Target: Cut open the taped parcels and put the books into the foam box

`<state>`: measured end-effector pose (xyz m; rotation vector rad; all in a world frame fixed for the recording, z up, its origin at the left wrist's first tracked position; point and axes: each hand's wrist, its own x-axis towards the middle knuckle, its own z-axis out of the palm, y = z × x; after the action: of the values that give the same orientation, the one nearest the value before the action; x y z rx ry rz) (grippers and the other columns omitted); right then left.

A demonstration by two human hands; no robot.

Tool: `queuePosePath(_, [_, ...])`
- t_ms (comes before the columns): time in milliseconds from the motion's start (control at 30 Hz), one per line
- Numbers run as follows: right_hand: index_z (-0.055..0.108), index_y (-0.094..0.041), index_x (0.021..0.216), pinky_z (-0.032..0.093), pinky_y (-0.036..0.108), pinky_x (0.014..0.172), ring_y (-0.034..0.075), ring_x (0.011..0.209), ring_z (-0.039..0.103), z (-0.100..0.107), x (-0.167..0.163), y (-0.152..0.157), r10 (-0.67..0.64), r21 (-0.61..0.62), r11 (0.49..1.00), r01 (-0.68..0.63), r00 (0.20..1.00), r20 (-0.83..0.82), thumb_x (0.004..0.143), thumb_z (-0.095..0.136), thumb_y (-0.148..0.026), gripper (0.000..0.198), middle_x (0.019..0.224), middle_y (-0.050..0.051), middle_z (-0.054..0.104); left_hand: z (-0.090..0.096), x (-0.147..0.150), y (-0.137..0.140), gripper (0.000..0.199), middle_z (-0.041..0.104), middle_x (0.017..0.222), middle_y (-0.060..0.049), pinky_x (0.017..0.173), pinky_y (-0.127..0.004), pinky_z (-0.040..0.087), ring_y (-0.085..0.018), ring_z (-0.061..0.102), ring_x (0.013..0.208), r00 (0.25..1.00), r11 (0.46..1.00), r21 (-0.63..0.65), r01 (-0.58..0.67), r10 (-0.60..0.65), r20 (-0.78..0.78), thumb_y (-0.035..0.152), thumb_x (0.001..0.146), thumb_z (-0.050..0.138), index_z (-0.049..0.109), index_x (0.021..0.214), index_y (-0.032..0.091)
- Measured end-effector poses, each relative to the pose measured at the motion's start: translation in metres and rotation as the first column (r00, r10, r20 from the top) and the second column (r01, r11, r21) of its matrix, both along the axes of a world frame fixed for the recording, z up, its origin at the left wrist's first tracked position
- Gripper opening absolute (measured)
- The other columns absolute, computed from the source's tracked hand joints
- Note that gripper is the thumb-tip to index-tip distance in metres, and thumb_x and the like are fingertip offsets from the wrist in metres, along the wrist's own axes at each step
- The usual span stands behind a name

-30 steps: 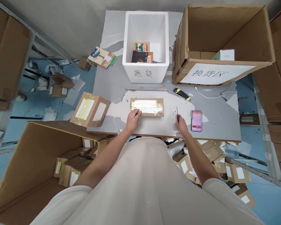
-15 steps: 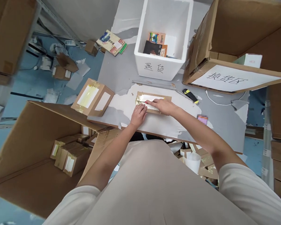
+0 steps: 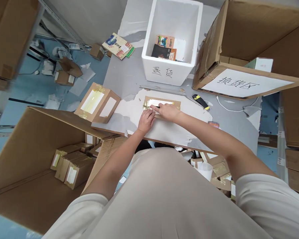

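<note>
A small flat cardboard box (image 3: 176, 103) with a white label and shiny yellowish tape lies on the worktable. My left hand (image 3: 147, 120) presses curled fingers on its near left edge, steadying it. My right hand (image 3: 168, 112) is closed around a thin dark tool (image 3: 157, 107), with the index finger stretched along it toward the taped left end. Most of the tool is hidden by the fingers, so its exact kind does not show. To the right lies a black and yellow box cutter (image 3: 201, 102), touched by neither hand.
Behind stand a white foam bin (image 3: 169, 71) holding books and a large labelled carton (image 3: 244, 83). A taped box (image 3: 97, 103) and stacked books (image 3: 118, 45) sit at the left. An open carton (image 3: 20, 166) with several parcels stands at the table's lower left; a white cable (image 3: 230, 108) lies right.
My right hand has shifted slightly left along the box with the tool. The left hand stays on the box's near edge. The whole view has moved a little.
</note>
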<state>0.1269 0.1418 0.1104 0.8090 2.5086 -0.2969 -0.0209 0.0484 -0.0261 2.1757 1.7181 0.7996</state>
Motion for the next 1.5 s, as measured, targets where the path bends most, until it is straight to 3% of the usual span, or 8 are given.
queuePosePath(233, [0.028,-0.023,0.148,0.048,0.037,0.079,0.031,0.107,0.061,0.009,-0.015,0.008,-0.016,-0.014,1.0,0.016,1.0,0.016,0.094,0.04,-0.02,0.055,0.122,0.019,0.057,-0.004,-0.003,0.002,0.036,0.06,0.122,-0.017,0.106,-0.054,0.038,-0.03,0.048,0.127,1.0,1.0,0.02,-0.014,0.014,-0.014,0.033,0.095,0.041,0.059,0.12,0.016])
queuePosePath(533, [0.028,-0.027,0.148,0.048,0.038,0.077,0.032,0.105,0.062,0.005,-0.005,0.001,-0.039,0.001,0.999,0.039,0.999,0.011,0.096,0.036,-0.02,0.053,0.124,0.018,0.056,0.0,-0.003,0.003,0.034,0.062,0.12,-0.017,0.104,-0.052,0.04,-0.029,0.05,0.125,0.999,0.999,0.015,0.036,-0.035,-0.039,0.03,0.095,0.041,0.059,0.12,0.015])
queuePosePath(900, [0.013,-0.035,0.152,0.047,0.037,0.078,0.029,0.101,0.064,-0.009,0.011,-0.001,-0.035,-0.002,0.999,0.035,0.999,0.009,0.096,0.03,-0.017,0.061,0.126,0.017,0.053,0.001,-0.002,0.003,0.034,0.062,0.119,-0.017,0.102,-0.053,0.041,-0.028,0.051,0.124,0.999,0.999,0.02,0.041,-0.041,-0.027,0.03,0.096,0.038,0.06,0.119,0.017])
queuePosePath(1133, [0.016,-0.036,0.151,0.047,0.037,0.075,0.03,0.101,0.064,-0.008,0.004,0.001,-0.035,0.022,0.999,0.035,0.999,0.005,0.095,0.028,-0.017,0.06,0.125,0.016,0.054,0.0,-0.004,0.004,0.035,0.063,0.119,-0.017,0.102,-0.052,0.041,-0.028,0.051,0.124,0.998,0.999,0.042,0.035,-0.033,-0.047,0.03,0.096,0.038,0.06,0.119,0.016])
queuePosePath(1300, [0.017,-0.034,0.151,0.047,0.037,0.076,0.03,0.102,0.064,-0.015,0.017,-0.001,-0.026,0.01,1.0,0.026,1.0,0.005,0.095,0.028,-0.016,0.06,0.127,0.016,0.054,-0.002,-0.005,0.004,0.034,0.063,0.119,-0.017,0.1,-0.051,0.043,-0.027,0.053,0.123,0.999,0.998,0.034,0.045,-0.044,-0.03,0.028,0.096,0.037,0.06,0.118,0.017])
queuePosePath(1500, [0.029,-0.031,0.147,0.046,0.036,0.076,0.028,0.104,0.063,-0.018,0.026,0.003,-0.043,0.019,0.999,0.041,0.992,0.116,0.093,0.034,-0.014,0.057,0.124,0.016,0.058,-0.003,-0.002,0.002,0.032,0.064,0.116,-0.015,0.099,-0.052,0.044,-0.027,0.055,0.119,0.998,0.998,0.044,0.042,-0.039,-0.048,0.029,0.096,0.039,0.062,0.116,0.018])
